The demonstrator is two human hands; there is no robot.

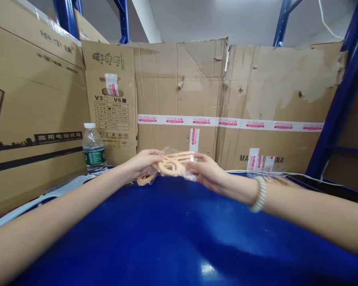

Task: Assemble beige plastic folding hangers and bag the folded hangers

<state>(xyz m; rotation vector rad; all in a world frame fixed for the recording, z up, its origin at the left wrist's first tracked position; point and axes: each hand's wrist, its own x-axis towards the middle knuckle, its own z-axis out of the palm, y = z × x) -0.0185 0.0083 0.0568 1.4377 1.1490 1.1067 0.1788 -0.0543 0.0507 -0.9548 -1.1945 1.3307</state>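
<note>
Between my two hands, above the far part of the blue table (179, 230), is a clear plastic bag of light tan pieces (171, 167); a ring shape and a few thin sticks show through it. My left hand (146, 162) pinches the bag's left end. At its right end, the fingers of my right hand (205, 171), with a pale coiled band (259, 194) on the wrist, are closed on the plastic. Below my left hand lies another bagged tan ring (144, 179), partly hidden by that hand.
A water bottle (94, 149) with a green label stands at the left back. Cardboard boxes (179, 87) wall the far side, and a large carton (38, 95) the left. Bagged sticks (279, 181) and a white cable (304, 174) lie at the back right, near a blue rack post (331, 119).
</note>
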